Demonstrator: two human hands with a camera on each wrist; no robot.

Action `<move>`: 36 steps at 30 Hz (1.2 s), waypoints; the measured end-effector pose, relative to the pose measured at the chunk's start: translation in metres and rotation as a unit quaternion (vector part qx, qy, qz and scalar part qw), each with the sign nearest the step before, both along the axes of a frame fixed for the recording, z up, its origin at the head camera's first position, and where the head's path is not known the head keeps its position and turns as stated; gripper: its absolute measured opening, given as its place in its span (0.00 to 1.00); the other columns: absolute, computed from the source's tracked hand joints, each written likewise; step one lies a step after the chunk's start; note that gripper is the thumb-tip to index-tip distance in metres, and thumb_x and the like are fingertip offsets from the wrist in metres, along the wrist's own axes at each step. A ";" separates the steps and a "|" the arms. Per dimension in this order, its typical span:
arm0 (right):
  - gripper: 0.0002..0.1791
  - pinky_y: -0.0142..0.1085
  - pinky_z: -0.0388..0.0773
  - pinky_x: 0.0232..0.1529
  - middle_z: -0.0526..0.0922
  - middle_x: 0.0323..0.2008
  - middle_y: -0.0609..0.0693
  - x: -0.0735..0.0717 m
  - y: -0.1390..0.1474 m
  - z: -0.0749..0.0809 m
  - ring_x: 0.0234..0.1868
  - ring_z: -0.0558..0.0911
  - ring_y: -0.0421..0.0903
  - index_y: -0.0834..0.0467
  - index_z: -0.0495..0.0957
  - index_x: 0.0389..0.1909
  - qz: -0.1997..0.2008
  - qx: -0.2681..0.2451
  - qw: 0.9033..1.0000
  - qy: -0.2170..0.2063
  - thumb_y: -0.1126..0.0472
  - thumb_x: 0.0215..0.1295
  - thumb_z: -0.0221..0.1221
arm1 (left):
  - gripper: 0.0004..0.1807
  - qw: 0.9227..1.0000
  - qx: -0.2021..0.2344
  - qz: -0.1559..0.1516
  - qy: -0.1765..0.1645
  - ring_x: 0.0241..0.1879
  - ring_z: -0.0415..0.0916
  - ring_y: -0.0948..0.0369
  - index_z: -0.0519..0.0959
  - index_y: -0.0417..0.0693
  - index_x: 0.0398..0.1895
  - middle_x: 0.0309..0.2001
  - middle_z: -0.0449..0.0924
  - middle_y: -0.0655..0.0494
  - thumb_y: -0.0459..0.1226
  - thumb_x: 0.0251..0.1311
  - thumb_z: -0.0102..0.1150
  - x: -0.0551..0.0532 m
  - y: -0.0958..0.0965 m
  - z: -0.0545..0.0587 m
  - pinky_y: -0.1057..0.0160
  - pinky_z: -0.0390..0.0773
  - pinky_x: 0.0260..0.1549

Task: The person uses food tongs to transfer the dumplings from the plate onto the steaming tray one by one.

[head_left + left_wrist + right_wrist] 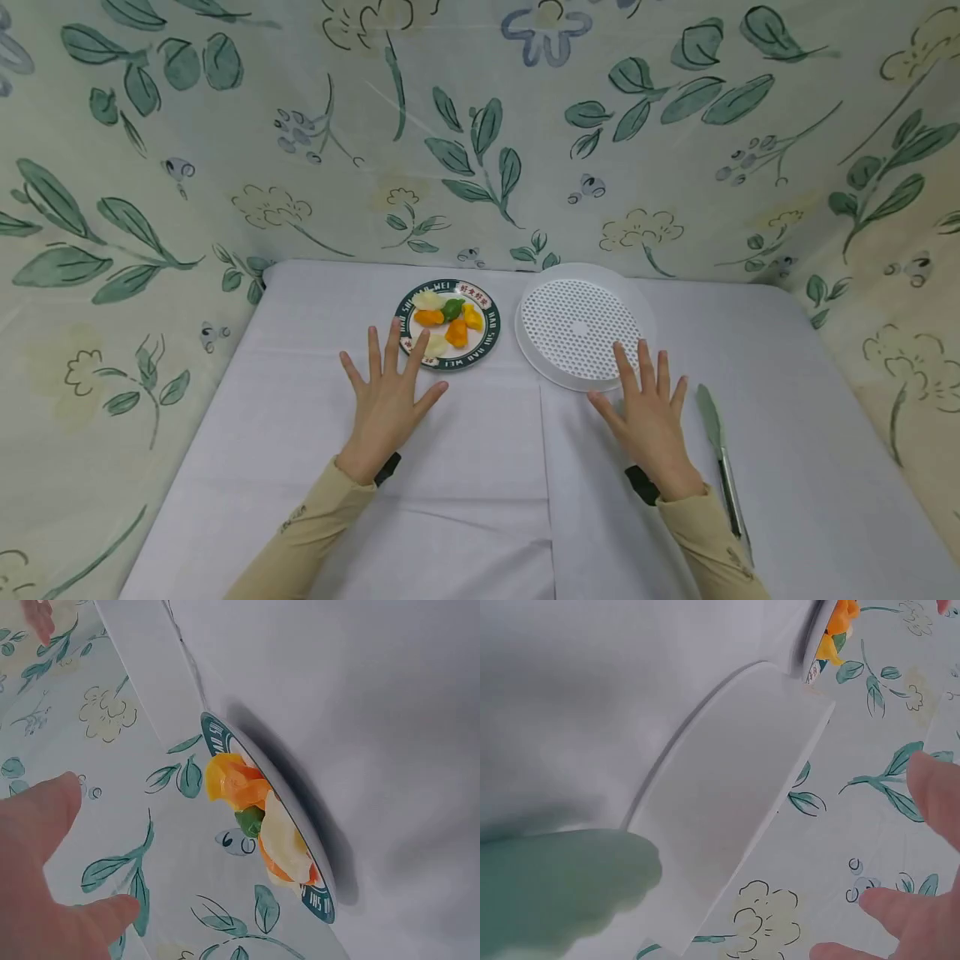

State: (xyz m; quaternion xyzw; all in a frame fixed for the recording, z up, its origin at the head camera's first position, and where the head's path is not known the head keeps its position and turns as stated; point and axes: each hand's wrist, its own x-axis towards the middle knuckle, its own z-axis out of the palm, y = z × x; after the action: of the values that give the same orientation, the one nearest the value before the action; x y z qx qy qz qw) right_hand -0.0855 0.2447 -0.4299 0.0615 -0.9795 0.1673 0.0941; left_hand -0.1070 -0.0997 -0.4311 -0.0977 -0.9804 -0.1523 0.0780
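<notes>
Fingers spread, my left hand (384,408) hovers in front of a round plate (492,333) with a green lettered rim. Its fingertips overlap the plate's near left edge in the head view; contact cannot be told. Orange, yellow, green and pale food-like pieces (457,333) lie on the plate. My right hand (651,425), also spread and holding nothing, is by the near right edge of a round white perforated basket (581,329). The basket's smooth side wall (712,780) shows in the right wrist view. Right of that hand lies a knife (710,417) with a green blade and slim handle.
A white cloth (465,533) with creases and a seam covers the table. Behind it and at both sides hangs a pale curtain (480,50) printed with leaves and flowers. In the right wrist view the knife's scalloped green blade (562,889) looms at lower left.
</notes>
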 end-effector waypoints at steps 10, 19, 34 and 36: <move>0.50 0.65 0.38 0.68 0.49 0.71 0.68 0.012 0.017 0.008 0.71 0.46 0.67 0.63 0.48 0.74 0.018 -0.113 0.991 0.062 0.60 0.56 0.68 | 0.41 0.993 0.116 -0.018 -0.010 0.70 0.48 0.40 0.55 0.42 0.74 0.72 0.47 0.37 0.47 0.63 0.60 -0.024 -0.021 -0.001 0.38 0.51 0.67; 0.51 0.62 0.56 0.65 0.55 0.70 0.66 0.041 0.035 0.019 0.69 0.56 0.65 0.62 0.49 0.74 -0.042 -0.185 0.980 0.062 0.62 0.54 0.70 | 0.36 0.964 0.265 -0.007 -0.028 0.65 0.62 0.45 0.60 0.35 0.70 0.68 0.61 0.39 0.36 0.61 0.62 -0.050 -0.036 -0.011 0.49 0.66 0.63; 0.54 0.20 0.49 0.66 0.59 0.71 0.56 0.092 0.060 0.000 0.71 0.56 0.42 0.54 0.52 0.75 -0.167 -0.240 0.956 0.034 0.67 0.49 0.72 | 0.33 0.894 0.422 0.056 -0.140 0.64 0.65 0.52 0.63 0.39 0.69 0.67 0.64 0.46 0.34 0.62 0.61 -0.090 -0.064 -0.028 0.58 0.71 0.60; 0.54 0.28 0.49 0.70 0.56 0.72 0.57 0.095 0.062 -0.004 0.72 0.54 0.46 0.53 0.49 0.75 -0.190 -0.246 0.950 0.004 0.63 0.50 0.72 | 0.33 0.878 0.448 0.062 -0.158 0.65 0.64 0.53 0.62 0.41 0.70 0.68 0.63 0.47 0.35 0.62 0.61 -0.093 -0.066 -0.029 0.58 0.71 0.60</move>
State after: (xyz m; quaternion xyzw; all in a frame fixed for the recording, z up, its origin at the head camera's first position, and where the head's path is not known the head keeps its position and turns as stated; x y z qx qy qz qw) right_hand 0.0098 0.3065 -0.4336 -0.1505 -0.9011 0.3816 0.1407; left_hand -0.2004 -0.1653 -0.4597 0.0340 -0.8110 -0.5832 -0.0329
